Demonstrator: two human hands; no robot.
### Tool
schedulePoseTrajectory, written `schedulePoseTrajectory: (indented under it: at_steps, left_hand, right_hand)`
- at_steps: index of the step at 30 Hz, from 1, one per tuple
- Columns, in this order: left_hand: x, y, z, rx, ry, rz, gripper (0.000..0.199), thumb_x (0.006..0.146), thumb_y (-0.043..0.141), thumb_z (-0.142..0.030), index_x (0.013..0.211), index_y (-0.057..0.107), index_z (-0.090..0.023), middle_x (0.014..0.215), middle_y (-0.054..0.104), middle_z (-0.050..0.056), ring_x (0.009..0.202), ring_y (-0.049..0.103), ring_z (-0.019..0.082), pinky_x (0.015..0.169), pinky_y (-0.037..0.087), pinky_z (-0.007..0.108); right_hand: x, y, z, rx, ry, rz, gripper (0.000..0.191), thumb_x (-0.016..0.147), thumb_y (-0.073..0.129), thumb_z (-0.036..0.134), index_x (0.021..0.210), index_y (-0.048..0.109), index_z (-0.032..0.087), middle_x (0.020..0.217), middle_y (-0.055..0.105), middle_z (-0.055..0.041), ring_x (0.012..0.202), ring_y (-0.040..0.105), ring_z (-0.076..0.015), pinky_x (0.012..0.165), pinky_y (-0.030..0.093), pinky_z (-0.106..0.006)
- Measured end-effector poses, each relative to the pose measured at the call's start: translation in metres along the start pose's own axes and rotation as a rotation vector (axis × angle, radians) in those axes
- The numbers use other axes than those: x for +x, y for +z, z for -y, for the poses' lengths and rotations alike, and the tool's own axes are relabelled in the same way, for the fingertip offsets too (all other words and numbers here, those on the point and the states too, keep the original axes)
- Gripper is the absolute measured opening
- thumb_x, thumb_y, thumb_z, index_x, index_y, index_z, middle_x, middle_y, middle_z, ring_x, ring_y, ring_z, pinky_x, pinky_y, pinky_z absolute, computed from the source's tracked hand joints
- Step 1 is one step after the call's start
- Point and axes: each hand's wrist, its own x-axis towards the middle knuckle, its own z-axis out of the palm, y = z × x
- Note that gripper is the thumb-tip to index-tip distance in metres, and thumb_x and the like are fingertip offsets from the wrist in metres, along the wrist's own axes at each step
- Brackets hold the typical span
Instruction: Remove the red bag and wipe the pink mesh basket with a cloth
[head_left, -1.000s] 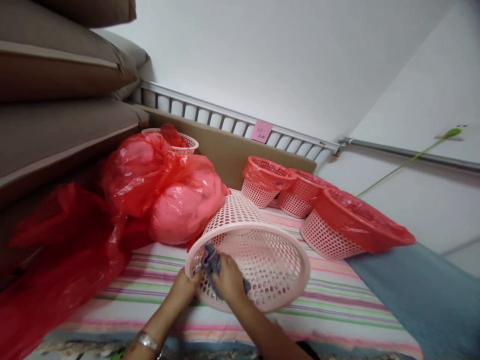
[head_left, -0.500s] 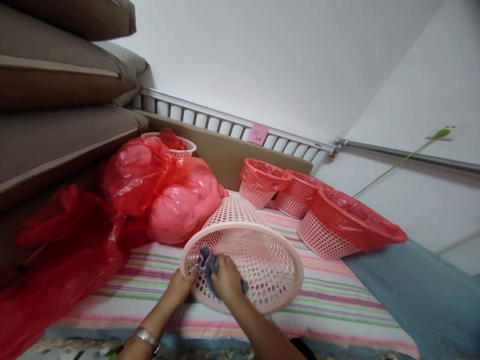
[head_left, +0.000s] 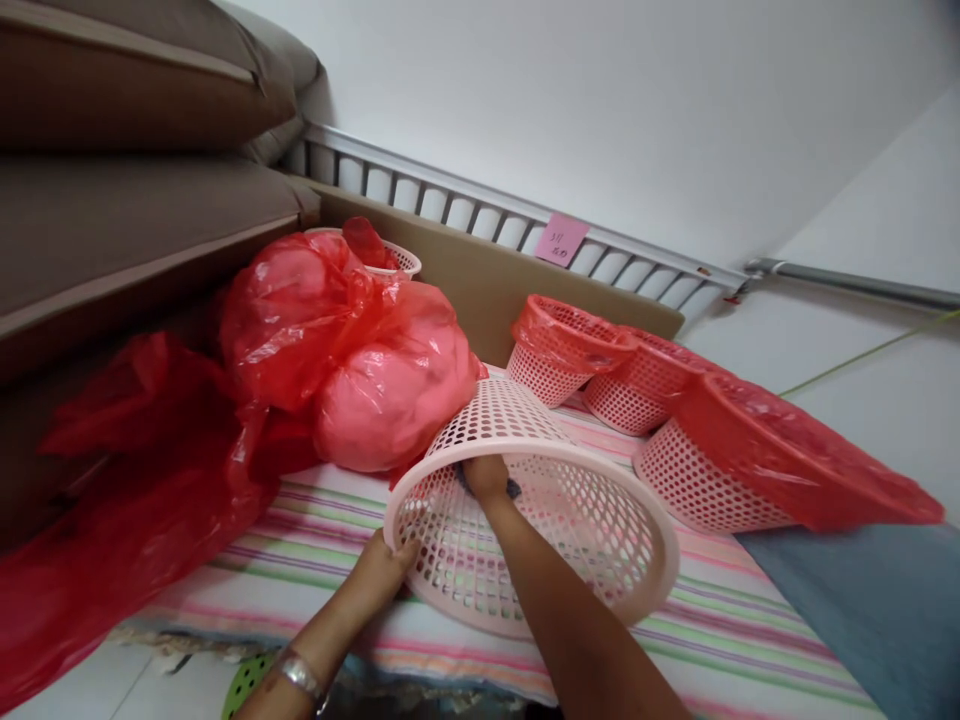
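Observation:
A pale pink plastic basket (head_left: 592, 600) full of round holes lies on its side, its mouth facing me. My left hand (head_left: 391, 560) is closed on the left edge of its rim, thumb inside. Deep within the basket, my right hand (head_left: 486, 476) presses a dark grey cloth (head_left: 513, 489) against the inner wall. Most of the cloth is hidden under that hand, and its fingers are partly out of sight. Beneath the basket is a striped sheet (head_left: 315, 590) in pink, green and white.
Knotted red plastic bags (head_left: 397, 380) with stuffed contents sit left of the basket, near a loose red bag (head_left: 150, 520). Red-lined baskets (head_left: 705, 480) stand at the right. Stacked brown cushions (head_left: 135, 230) rise at the left; a radiator (head_left: 480, 215) runs along the wall.
My right hand has moved deeper into the basket with the cloth, from near the rim to the upper inner wall. My left hand stays at the rim. The view has shifted.

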Motion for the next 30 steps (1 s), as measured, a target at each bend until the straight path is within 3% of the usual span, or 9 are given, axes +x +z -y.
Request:
schedulePoseTrajectory:
  at_steps: [3,6,13,15,17,20,23,27,30]
  left_hand:
    - [0.001,0.001,0.004,0.024,0.007,0.004,0.051,0.069,0.058,-0.031,0.115,0.062,-0.007,0.118,0.066,0.015,0.106,0.062,0.030,0.095,0.046,0.040]
    - [0.002,0.003,0.006,0.006,0.022,0.007,0.051,0.070,0.057,-0.029,0.117,0.061,-0.009,0.114,0.069,0.013,0.106,0.062,0.029,0.095,0.045,0.041]
    - [-0.004,-0.002,-0.006,0.016,0.114,0.020,0.045,0.070,0.062,-0.039,0.107,0.065,-0.014,0.107,0.072,0.011,0.109,0.060,0.030,0.099,0.042,0.042]
    - [-0.008,-0.007,-0.011,0.101,0.117,0.011,0.043,0.071,0.063,-0.042,0.102,0.067,-0.013,0.099,0.073,0.011,0.103,0.062,0.030,0.094,0.046,0.040]
    - [-0.012,-0.008,-0.014,0.156,0.076,0.036,0.042,0.074,0.060,-0.046,0.096,0.067,-0.011,0.085,0.074,0.010,0.084,0.067,0.028,0.079,0.052,0.037]
    - [-0.017,-0.001,-0.012,0.114,0.061,0.088,0.040,0.078,0.055,-0.045,0.096,0.067,-0.011,0.086,0.074,0.010,0.075,0.067,0.025,0.069,0.052,0.033]
    - [-0.018,0.012,-0.012,0.087,0.101,0.104,0.040,0.074,0.059,-0.038,0.105,0.067,-0.014,0.097,0.074,0.009,0.091,0.065,0.028,0.081,0.051,0.035]
    - [-0.016,0.018,-0.016,0.066,0.096,0.125,0.049,0.072,0.059,-0.033,0.118,0.062,-0.016,0.099,0.074,0.008,0.105,0.061,0.029,0.092,0.047,0.037]
    - [-0.016,0.014,-0.016,0.058,0.059,0.132,0.053,0.072,0.059,-0.032,0.122,0.060,-0.017,0.097,0.074,0.008,0.105,0.062,0.029,0.093,0.047,0.038]
  right_hand:
    - [-0.016,-0.004,0.004,0.005,0.013,0.022,0.042,0.080,0.051,0.023,0.121,0.054,0.014,0.115,0.061,-0.0133,0.104,0.056,-0.0258,0.085,0.041,-0.032]
    - [-0.052,-0.009,0.013,0.011,0.004,0.037,0.042,0.075,0.054,0.025,0.116,0.054,0.014,0.102,0.063,-0.0114,0.093,0.058,-0.0243,0.077,0.042,-0.030]
    - [-0.156,-0.024,0.024,0.105,-0.164,0.079,0.041,0.068,0.055,0.019,0.110,0.056,0.018,0.107,0.059,-0.0098,0.103,0.053,-0.0244,0.089,0.039,-0.031]
    - [-0.172,-0.033,0.018,0.102,-0.193,0.115,0.043,0.066,0.057,0.018,0.109,0.057,0.019,0.109,0.059,-0.0091,0.104,0.052,-0.0247,0.091,0.038,-0.032]
    - [-0.179,-0.041,0.008,0.096,-0.241,0.166,0.044,0.064,0.058,0.017,0.108,0.058,0.022,0.108,0.059,-0.0070,0.104,0.052,-0.0242,0.091,0.038,-0.032]
    - [-0.178,-0.048,-0.006,0.102,-0.236,0.190,0.044,0.062,0.057,0.014,0.105,0.059,0.023,0.105,0.060,-0.0052,0.102,0.054,-0.0229,0.089,0.040,-0.030]
    - [-0.159,-0.042,-0.011,0.126,-0.076,0.087,0.040,0.066,0.055,0.015,0.105,0.059,0.019,0.103,0.061,-0.0074,0.100,0.056,-0.0234,0.087,0.041,-0.030]
    - [-0.108,-0.024,-0.006,0.099,0.047,-0.024,0.040,0.072,0.054,0.019,0.112,0.057,0.015,0.104,0.063,-0.0111,0.101,0.057,-0.0257,0.087,0.042,-0.032]
    - [-0.064,-0.012,-0.002,0.065,0.041,-0.040,0.037,0.079,0.052,0.023,0.114,0.059,0.015,0.113,0.062,-0.0129,0.109,0.054,-0.0265,0.093,0.040,-0.034]
